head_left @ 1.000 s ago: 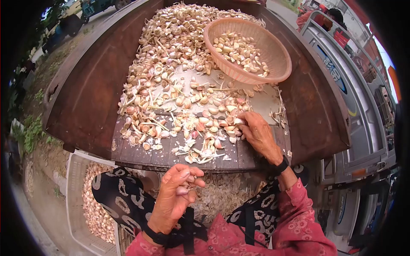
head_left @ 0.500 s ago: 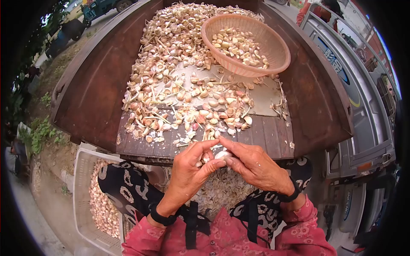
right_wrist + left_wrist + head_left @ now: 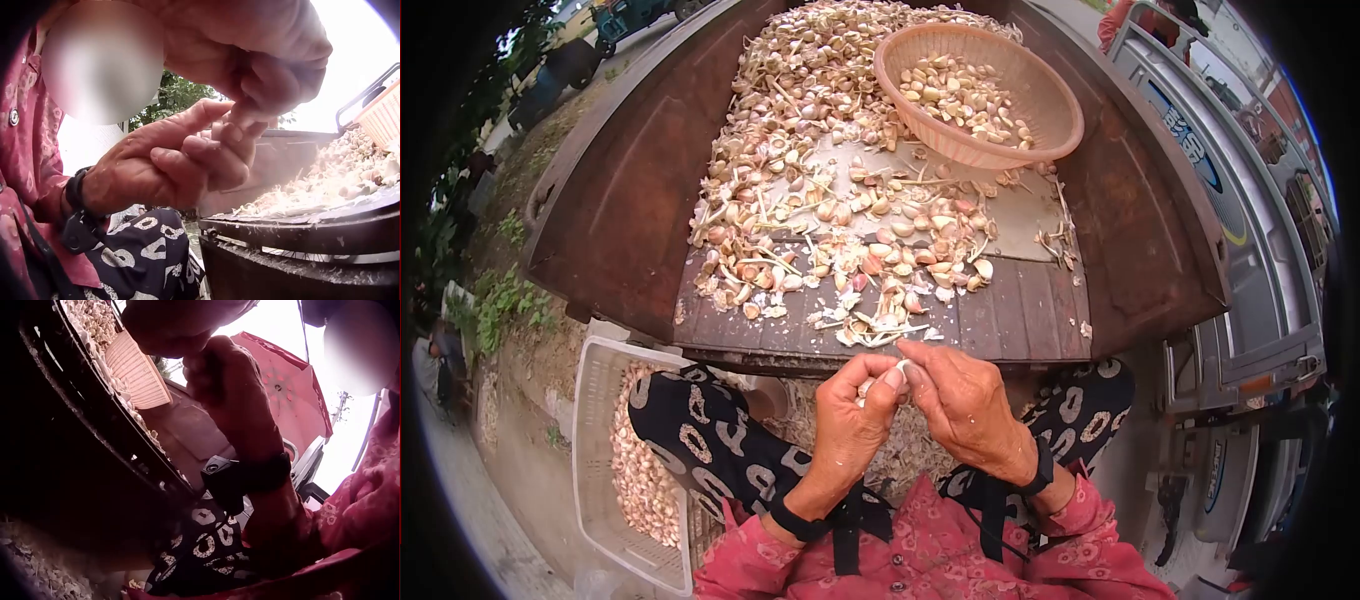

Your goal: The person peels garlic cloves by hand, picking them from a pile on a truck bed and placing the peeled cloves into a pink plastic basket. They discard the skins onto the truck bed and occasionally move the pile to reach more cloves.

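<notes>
Both hands meet just in front of the cart bed's edge, fingertips together. My left hand (image 3: pixel 852 420) curls around garlic cloves (image 3: pixel 863 392), which show pale between its fingers. With thumb and forefinger, my right hand (image 3: pixel 972 408) pinches at a garlic clove held at the left fingertips; most of that clove is hidden. In the right wrist view the left hand (image 3: pixel 169 159) has its fingers bent, palm side visible, with the right hand (image 3: pixel 275 50) over its tips. Loose garlic cloves and peelings (image 3: pixel 880 262) lie on the boards beyond the hands.
A pink plastic basket (image 3: pixel 1060 150) with peeled cloves stands at the bed's back right, beside a large garlic heap (image 3: pixel 800 90). Rusty side walls (image 3: pixel 620 170) flank the bed. A white crate (image 3: pixel 590 470) of cloves stands low at left. A grey vehicle (image 3: pixel 1240 240) is at right.
My right hand has come from the cloves on the boards to the left hand, bringing a garlic clove. Since then both hands have stayed together, fingertips working closer on the clove.
</notes>
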`<state>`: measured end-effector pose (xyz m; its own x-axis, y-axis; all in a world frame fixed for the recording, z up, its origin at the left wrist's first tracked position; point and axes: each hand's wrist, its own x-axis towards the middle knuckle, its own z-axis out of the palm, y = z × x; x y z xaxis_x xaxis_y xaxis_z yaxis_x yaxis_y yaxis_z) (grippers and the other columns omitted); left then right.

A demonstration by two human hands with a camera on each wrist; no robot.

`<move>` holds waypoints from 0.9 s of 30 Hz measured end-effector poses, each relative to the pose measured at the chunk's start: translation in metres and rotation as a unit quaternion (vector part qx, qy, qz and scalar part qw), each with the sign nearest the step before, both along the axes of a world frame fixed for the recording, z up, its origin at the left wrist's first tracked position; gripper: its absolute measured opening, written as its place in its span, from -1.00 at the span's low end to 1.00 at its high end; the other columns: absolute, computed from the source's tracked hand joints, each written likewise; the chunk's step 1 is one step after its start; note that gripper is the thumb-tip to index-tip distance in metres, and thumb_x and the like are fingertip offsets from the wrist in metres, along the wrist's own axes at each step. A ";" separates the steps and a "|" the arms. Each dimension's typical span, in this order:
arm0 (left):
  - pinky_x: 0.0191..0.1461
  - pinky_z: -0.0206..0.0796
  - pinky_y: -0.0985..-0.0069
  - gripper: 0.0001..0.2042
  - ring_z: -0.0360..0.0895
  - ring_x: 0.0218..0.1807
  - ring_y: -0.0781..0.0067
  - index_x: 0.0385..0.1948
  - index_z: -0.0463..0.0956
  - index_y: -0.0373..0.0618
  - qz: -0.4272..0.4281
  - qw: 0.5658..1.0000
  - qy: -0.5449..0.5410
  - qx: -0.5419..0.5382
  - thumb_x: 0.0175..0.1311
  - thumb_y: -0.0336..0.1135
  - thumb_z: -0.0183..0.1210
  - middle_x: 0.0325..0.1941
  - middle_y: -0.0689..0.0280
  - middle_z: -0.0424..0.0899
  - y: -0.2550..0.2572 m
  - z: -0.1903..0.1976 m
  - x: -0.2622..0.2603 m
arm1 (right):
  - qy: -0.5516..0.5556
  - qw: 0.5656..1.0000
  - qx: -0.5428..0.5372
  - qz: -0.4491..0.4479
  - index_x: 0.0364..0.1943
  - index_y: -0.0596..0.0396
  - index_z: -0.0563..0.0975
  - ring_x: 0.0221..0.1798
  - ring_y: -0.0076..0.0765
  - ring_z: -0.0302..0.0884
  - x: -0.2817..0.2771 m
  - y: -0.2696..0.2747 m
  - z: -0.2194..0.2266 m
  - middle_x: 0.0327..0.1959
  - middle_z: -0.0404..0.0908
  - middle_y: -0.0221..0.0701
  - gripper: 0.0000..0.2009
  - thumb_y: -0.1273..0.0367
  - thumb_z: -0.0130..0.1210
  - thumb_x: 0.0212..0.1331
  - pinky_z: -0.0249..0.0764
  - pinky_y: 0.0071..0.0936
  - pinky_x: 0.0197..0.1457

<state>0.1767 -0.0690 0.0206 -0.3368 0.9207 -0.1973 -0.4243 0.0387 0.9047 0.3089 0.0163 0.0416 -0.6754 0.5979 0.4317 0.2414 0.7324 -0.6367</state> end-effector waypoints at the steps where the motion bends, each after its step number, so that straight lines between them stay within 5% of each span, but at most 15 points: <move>1: -0.67 -0.05 0.79 -0.79 0.23 -0.66 0.84 -0.17 0.55 -0.17 -0.001 1.000 -0.001 0.001 0.41 -0.20 0.21 -0.51 0.47 0.55 -0.002 -0.001 0.001 | -0.001 1.000 0.001 -0.001 0.04 0.31 0.48 -0.28 0.06 0.66 -0.001 -0.001 0.000 -0.30 0.64 -0.05 -0.70 0.39 0.08 0.33 0.56 -0.22 -0.22; 4: -0.54 0.04 0.77 -0.74 0.26 -0.56 0.85 -0.16 0.55 -0.19 -0.023 1.000 -0.004 0.005 0.41 -0.16 0.22 -0.50 0.53 0.50 -0.006 -0.001 -0.002 | 0.019 1.000 0.003 0.014 0.00 0.30 0.51 -0.27 0.08 0.66 -0.005 -0.005 0.000 -0.29 0.65 -0.04 -0.74 0.48 0.10 0.25 0.55 -0.18 -0.24; 7: -0.62 0.03 0.77 -0.74 0.31 -0.58 0.81 -0.20 0.52 -0.17 -0.035 0.997 -0.061 0.015 0.42 -0.14 0.20 -0.49 0.47 0.52 -0.009 0.002 -0.004 | 0.027 0.997 -0.072 0.023 0.03 0.30 0.51 -0.34 -0.13 0.67 -0.006 -0.011 0.008 -0.32 0.65 -0.12 -0.75 0.46 0.03 0.33 0.54 -0.27 -0.30; 9: -0.70 0.01 0.77 -0.75 0.36 -0.59 0.76 -0.23 0.50 -0.17 -0.037 0.989 -0.139 0.024 0.46 -0.15 0.15 -0.47 0.38 0.56 -0.011 0.007 -0.005 | 0.044 0.929 -0.366 0.010 0.09 0.28 0.50 -0.44 -0.52 0.55 -0.004 -0.015 0.015 -0.40 0.61 -0.34 -0.71 0.37 -0.03 0.44 0.45 -0.50 -0.40; 10: -0.70 0.01 0.77 -0.75 0.36 -0.59 0.76 -0.23 0.50 -0.17 -0.037 0.989 -0.140 0.023 0.46 -0.15 0.15 -0.47 0.38 0.56 -0.011 0.009 -0.008 | 0.043 0.929 -0.367 0.009 0.09 0.28 0.50 -0.44 -0.52 0.55 -0.006 -0.015 0.011 -0.40 0.61 -0.34 -0.71 0.37 -0.03 0.44 0.45 -0.50 -0.40; 12: -0.71 0.02 0.79 -0.74 0.38 -0.60 0.74 -0.23 0.50 -0.19 -0.028 0.982 -0.188 0.008 0.47 -0.14 0.13 -0.45 0.31 0.58 -0.013 0.014 -0.017 | 0.194 0.764 -0.611 0.067 0.15 0.23 0.49 -0.47 -0.77 0.36 -0.011 -0.017 0.002 -0.46 0.53 -0.54 -0.66 0.27 -0.11 0.53 0.31 -0.71 -0.45; 13: -0.75 -0.05 0.80 -0.74 0.25 -0.72 0.72 -0.19 0.47 -0.16 -0.015 0.988 -0.156 -0.003 0.48 -0.12 0.09 -0.50 0.19 0.61 -0.014 0.018 -0.024 | 0.196 0.742 -0.637 0.079 0.15 0.17 0.50 -0.51 -0.80 0.30 -0.013 -0.018 0.004 -0.48 0.49 -0.62 -0.69 0.28 -0.10 0.53 0.26 -0.76 -0.47; 14: -0.76 -0.06 0.82 -0.74 0.27 -0.72 0.71 -0.20 0.47 -0.16 -0.031 0.989 -0.145 -0.007 0.47 -0.12 0.11 -0.49 0.16 0.62 -0.022 0.023 -0.037 | 0.194 0.743 -0.636 0.076 0.15 0.17 0.50 -0.51 -0.80 0.30 -0.016 -0.022 0.007 -0.48 0.49 -0.62 -0.69 0.28 -0.10 0.53 0.26 -0.76 -0.47; 16: -0.77 -0.06 0.84 -0.75 0.30 -0.71 0.71 -0.22 0.49 -0.16 -0.027 0.995 -0.100 0.010 0.46 -0.14 0.14 -0.49 0.15 0.61 -0.035 0.028 -0.046 | 0.118 0.821 -0.546 0.117 0.10 0.17 0.51 -0.51 -0.79 0.30 -0.023 -0.031 0.012 -0.48 0.48 -0.61 -0.73 0.32 -0.09 0.52 0.26 -0.76 -0.47; 18: -0.76 -0.02 0.83 -0.77 0.33 -0.69 0.72 -0.24 0.50 -0.15 0.000 0.988 -0.155 -0.020 0.44 -0.16 0.16 -0.52 0.21 0.58 -0.040 0.036 -0.043 | 0.102 0.824 -0.543 0.121 0.04 0.20 0.51 -0.48 -0.74 0.42 -0.035 -0.038 0.012 -0.47 0.55 -0.53 -0.79 0.40 -0.06 0.49 0.35 -0.69 -0.46; 20: -0.75 -0.01 0.81 -0.77 0.34 -0.67 0.73 -0.20 0.51 -0.16 0.015 0.988 -0.156 0.004 0.46 -0.17 0.14 -0.47 0.30 0.58 -0.040 0.028 -0.049 | 0.092 0.937 -0.334 0.046 0.01 0.22 0.51 -0.42 -0.58 0.59 -0.051 -0.044 0.004 -0.43 0.64 -0.35 -0.82 0.47 -0.02 0.43 0.46 -0.57 -0.42; 21: -0.75 -0.02 0.82 -0.77 0.34 -0.67 0.73 -0.18 0.52 -0.16 0.019 0.987 -0.156 0.001 0.46 -0.17 0.13 -0.46 0.32 0.58 -0.040 0.024 -0.051 | 0.049 0.957 -0.281 0.041 -0.01 0.24 0.51 -0.37 -0.29 0.71 -0.055 -0.041 0.006 -0.39 0.67 -0.16 -0.79 0.54 0.05 0.30 0.54 -0.41 -0.37; 25: -0.73 0.00 0.82 -0.74 0.37 -0.60 0.73 -0.13 0.51 -0.17 0.011 0.979 -0.206 -0.009 0.48 -0.14 0.11 -0.39 0.35 0.56 -0.045 0.006 -0.057 | -0.011 0.991 -0.105 0.088 -0.02 0.27 0.52 -0.35 -0.01 0.68 -0.062 -0.025 0.004 -0.38 0.65 -0.12 -0.71 0.51 0.15 0.15 0.55 -0.23 -0.36; 27: -0.72 0.02 0.83 -0.73 0.39 -0.58 0.73 -0.11 0.50 -0.16 0.007 0.972 -0.235 -0.016 0.48 -0.12 0.11 -0.37 0.35 0.56 -0.046 0.003 -0.058 | -0.055 0.993 -0.059 0.085 -0.01 0.26 0.52 -0.38 -0.03 0.67 -0.063 -0.022 0.010 -0.41 0.63 -0.15 -0.70 0.49 0.16 0.15 0.54 -0.22 -0.38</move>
